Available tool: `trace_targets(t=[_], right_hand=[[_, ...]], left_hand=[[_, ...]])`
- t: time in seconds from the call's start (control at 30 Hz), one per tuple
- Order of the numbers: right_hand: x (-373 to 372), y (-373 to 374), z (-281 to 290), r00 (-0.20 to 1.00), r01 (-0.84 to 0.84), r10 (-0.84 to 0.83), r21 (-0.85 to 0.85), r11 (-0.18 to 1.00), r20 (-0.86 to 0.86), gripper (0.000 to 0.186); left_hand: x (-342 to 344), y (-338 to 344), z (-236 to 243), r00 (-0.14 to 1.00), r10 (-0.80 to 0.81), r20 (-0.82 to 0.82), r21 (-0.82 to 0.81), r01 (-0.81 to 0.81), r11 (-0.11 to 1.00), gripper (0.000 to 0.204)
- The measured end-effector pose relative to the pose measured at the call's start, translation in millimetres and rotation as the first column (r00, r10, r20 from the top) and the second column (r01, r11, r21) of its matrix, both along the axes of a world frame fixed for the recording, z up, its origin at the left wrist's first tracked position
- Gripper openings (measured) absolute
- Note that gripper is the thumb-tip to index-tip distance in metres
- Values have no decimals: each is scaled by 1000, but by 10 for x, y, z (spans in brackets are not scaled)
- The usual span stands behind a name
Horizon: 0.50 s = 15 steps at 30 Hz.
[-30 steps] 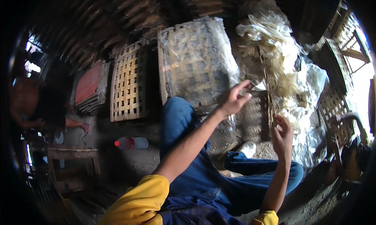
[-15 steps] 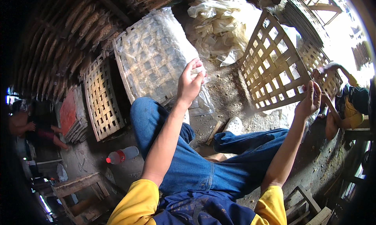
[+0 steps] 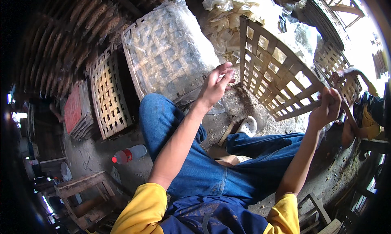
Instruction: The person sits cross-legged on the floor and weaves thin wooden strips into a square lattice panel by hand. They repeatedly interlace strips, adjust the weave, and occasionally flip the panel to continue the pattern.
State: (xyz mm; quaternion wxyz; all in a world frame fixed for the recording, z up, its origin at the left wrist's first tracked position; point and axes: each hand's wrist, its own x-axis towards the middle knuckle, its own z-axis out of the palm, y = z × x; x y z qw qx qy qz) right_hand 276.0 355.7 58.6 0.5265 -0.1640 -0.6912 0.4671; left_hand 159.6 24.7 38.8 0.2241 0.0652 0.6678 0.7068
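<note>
A woven bamboo tray (image 3: 281, 67) with an open lattice stands tilted at the right. My right hand (image 3: 326, 107) is closed on its near right corner. My left hand (image 3: 218, 86) hovers between that tray and a plastic-covered one, its fingers curled but apart, with nothing seen in them. To its left lies the woven tray under a clear plastic sheet (image 3: 167, 50), the sheet's near edge hanging loose beside my knee. A co-worker's hand (image 3: 339, 76) is just beyond the tilted tray's right side, by another woven panel (image 3: 332, 56).
Crumpled plastic sheets (image 3: 240, 14) are heaped at the back. Another woven tray (image 3: 108, 97) leans at the left, near a red-topped stack (image 3: 76, 105). On the floor lie a bottle with a red cap (image 3: 129, 154) and a wooden stool (image 3: 83, 193). Loaded racks (image 3: 77, 34) fill the far left.
My left hand has come away from the plastic sheet's edge and moved right, its fingers loosening. The tilted tray has swung, its far corner going left, with my right hand at its near corner.
</note>
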Motion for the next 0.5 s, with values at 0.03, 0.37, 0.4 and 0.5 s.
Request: trace_targets(t=[0.03,0.37,0.4,0.5], right_hand=[[-2,-142,-2,1000,-9,10,24,1000,-20,15],[-2,-2049,-149,732,-678,643,338,652,227,25],[54,-2128,-174,635,-770,690,215,600,347,36],[38,-2141,-267,566,-824,683,329,461,462,52]], left_hand=[[6,1,32,999,-37,-6,14,37,999,63],[49,-175,-1,951,123,284,212,-188,959,49],[54,-175,8,952,157,262,210,-215,954,48],[120,-159,6,933,166,320,153,-224,962,48]])
